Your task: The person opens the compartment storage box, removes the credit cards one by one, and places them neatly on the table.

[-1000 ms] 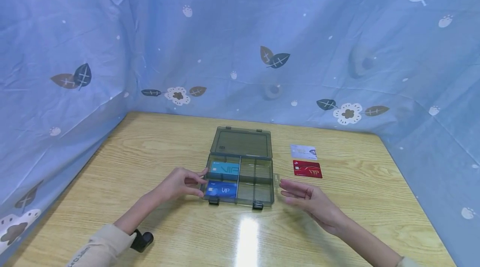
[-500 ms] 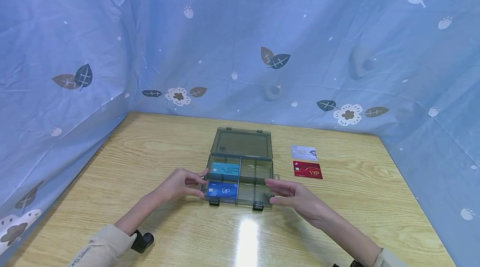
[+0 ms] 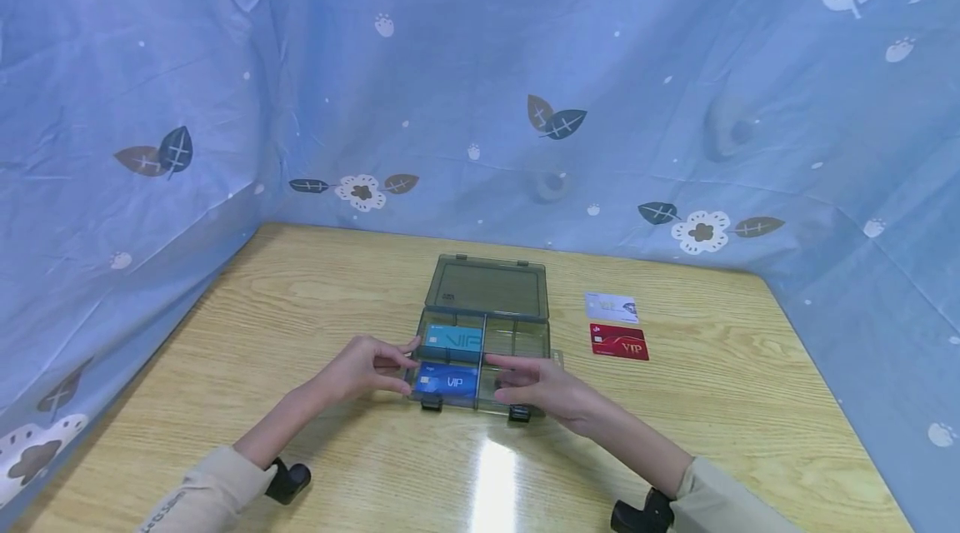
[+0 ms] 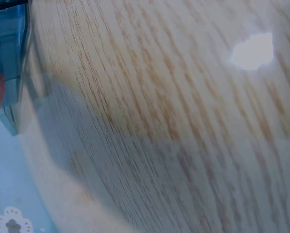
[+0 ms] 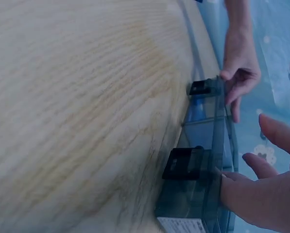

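Note:
A smoky clear plastic compartment box [image 3: 517, 339] lies on the table, its lid [image 3: 491, 286] folded back. A teal VIP card [image 3: 454, 339] lies in the back left compartment and a blue VIP card [image 3: 448, 381] in the front left one. My left hand [image 3: 378, 362] touches the box's left wall, with thumb and index fingertips spread along it. Over the front right compartment, my right hand [image 3: 543, 386] holds nothing, thumb and index apart near the middle divider. The right wrist view shows this thumb close above the front rim beside a black latch [image 5: 183, 163].
A silver card [image 3: 611, 307] and a red VIP card [image 3: 619, 342] lie on the wooden table [image 3: 735, 400] right of the box. A patterned blue cloth [image 3: 480, 58] hangs behind and at both sides. Black devices [image 3: 289, 483] sit on the wrists.
My right hand has moved left, from beside the box's right wall to over its front right compartment near the divider. The left hand keeps its place at the left wall.

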`<state>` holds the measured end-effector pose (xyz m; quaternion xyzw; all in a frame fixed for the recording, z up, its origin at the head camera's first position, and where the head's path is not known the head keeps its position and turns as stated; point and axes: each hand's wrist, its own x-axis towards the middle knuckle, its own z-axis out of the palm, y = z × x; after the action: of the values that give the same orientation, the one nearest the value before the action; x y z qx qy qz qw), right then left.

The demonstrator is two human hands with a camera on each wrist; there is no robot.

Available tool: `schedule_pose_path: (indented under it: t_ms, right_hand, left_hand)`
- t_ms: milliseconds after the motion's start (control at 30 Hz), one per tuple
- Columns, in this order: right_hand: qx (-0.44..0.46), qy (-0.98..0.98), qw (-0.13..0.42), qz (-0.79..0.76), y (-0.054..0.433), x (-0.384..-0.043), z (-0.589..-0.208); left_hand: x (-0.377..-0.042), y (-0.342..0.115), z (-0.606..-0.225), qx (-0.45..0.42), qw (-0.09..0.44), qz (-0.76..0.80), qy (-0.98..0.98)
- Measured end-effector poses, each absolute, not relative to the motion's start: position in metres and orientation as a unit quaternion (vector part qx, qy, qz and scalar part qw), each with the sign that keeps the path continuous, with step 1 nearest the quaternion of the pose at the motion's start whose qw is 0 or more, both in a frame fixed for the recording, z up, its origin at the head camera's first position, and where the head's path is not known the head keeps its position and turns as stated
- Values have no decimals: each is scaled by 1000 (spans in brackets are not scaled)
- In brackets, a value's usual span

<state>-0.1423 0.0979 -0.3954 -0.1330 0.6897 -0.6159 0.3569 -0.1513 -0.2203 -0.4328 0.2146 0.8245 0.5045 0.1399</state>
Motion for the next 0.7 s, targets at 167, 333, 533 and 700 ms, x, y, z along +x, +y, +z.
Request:
schedule_pose_path:
  t_ms: [167, 333, 533, 700]
  right_hand:
    - [-160, 715, 365, -574, 83, -148, -396]
    - [-198, 775, 344, -491, 66, -151, -390]
    - [-226, 836, 306, -396, 52, -156, -387]
    - [-251, 878, 283, -294, 40, -159, -387]
  left_hand:
    - [-151, -220, -432, 213, 142, 505, 824]
    - [-152, -220, -431, 208, 148, 510, 822]
    - [-151, -220, -431, 209, 148, 510, 821]
    - [-150, -220, -430, 210, 146, 508, 822]
